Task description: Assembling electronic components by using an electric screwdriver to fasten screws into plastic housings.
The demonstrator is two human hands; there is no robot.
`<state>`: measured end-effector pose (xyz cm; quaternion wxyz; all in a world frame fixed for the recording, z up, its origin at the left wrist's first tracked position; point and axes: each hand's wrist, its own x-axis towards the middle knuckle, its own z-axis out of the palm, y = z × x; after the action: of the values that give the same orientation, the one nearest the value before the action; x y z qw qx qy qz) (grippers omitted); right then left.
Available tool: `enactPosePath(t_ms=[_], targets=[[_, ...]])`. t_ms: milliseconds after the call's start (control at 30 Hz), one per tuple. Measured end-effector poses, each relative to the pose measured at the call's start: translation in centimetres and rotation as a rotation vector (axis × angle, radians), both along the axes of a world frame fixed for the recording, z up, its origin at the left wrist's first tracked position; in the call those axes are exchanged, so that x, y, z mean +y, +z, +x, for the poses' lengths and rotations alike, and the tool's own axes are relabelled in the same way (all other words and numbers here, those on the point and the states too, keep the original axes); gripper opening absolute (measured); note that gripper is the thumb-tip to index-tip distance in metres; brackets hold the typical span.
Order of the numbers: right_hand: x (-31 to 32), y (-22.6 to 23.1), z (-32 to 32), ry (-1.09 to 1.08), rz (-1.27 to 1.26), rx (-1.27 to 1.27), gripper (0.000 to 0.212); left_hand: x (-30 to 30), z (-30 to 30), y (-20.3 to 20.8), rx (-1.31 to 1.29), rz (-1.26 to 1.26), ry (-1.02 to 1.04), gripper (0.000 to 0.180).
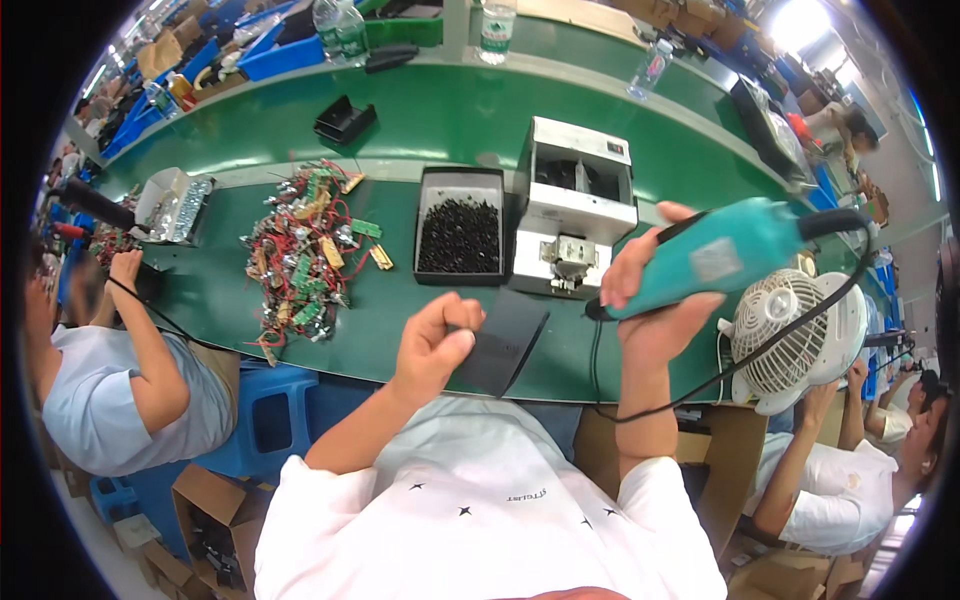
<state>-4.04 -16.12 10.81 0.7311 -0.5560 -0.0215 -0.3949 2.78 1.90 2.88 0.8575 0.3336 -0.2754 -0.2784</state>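
Taking the black tray, heaped with small black pieces, as the middle of a dial, the person's right hand is out toward 4 o'clock, wrapped around a teal power tool. The tool is above the tabletop at 3 o'clock, its dark tip aimed toward 8 o'clock. A black cord loops from its rear end, passes in front of the white fan between 3 and 4 o'clock, and curves back below the right hand.

The left hand is between 6 and 7 o'clock, its fingers curled in and its thumb folded against them; whether something small is pinched there, I cannot tell. Just beside it, at 5 o'clock, is a dark flat sheet, and I cannot tell whether the two touch.

Close by at 3 o'clock stands a boxy silver machine. Near 9 o'clock lies a tangled pile of red wires and small circuit boards; a small black holder sits between 10 and 11. At 12 o'clock, on the shelf beyond, a clear bottle stands upright.
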Motion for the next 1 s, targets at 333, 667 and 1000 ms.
enactPosePath(t_ms=[333,667,1000], targets=[[-1.8,-1.7,3.2,-0.091,-0.038,0.089,0.102,-1.5,-1.9,-5.8,-0.260,0.455,0.311,0.023],[-2.1,-3.0,3.7,-0.095,-0.068,0.087,0.101,-1.7,-1.6,-5.6,-0.338,0.453,0.348,0.023],[-1.3,-1.6,3.4,0.044,-0.039,0.263,0.095,-1.7,-1.3,-5.7,-0.329,0.475,0.331,0.023]])
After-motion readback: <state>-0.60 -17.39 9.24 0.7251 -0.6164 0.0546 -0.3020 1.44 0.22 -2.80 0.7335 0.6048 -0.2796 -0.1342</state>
